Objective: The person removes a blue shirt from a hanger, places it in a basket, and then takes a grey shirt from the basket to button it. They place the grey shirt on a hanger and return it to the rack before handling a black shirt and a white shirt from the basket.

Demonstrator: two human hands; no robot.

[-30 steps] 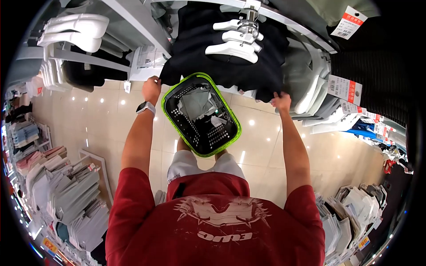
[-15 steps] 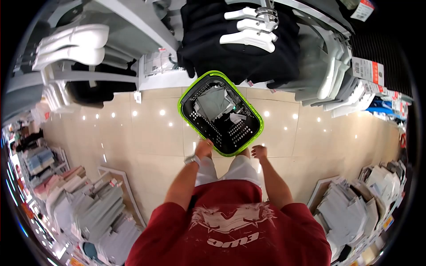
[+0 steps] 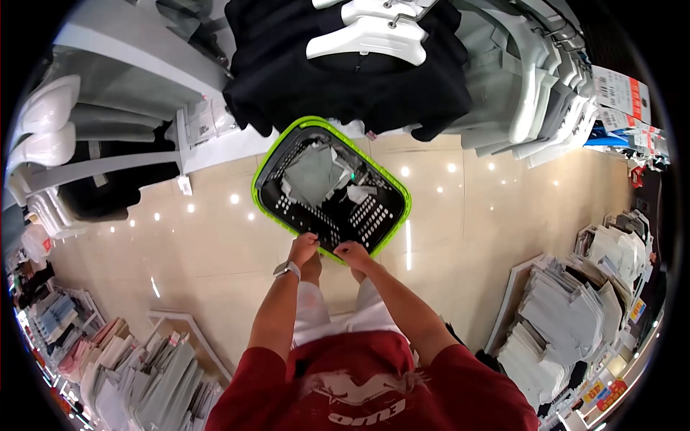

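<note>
A black shopping basket (image 3: pixel 372 228) with a bright green rim and perforated walls sits in front of my legs. Folded grey clothing (image 3: pixel 313 176) and pieces with white tags lie in it. At the near left rim my left hand (image 3: pixel 305 248), with a watch on the wrist, has its fingers curled over the green edge. My right hand (image 3: pixel 352 253) is at the near corner of the same rim, close to the left one. Its fingers are bent inward, and I cannot tell what they hold.
Black shirts (image 3: pixel 345 86) on white hangers (image 3: pixel 366 39) hang just beyond the basket. Grey garments (image 3: pixel 496 93) with price tags hang to the right, more on the left rack (image 3: pixel 108 158). Stacked clothes (image 3: pixel 568 316) stand behind right and left. The floor (image 3: pixel 438 208) is shiny beige tile.
My right hand has moved left, from apart at the basket's right side to its near rim beside my left hand. The view has shifted; basket and racks appear farther left, the shirts closer.
</note>
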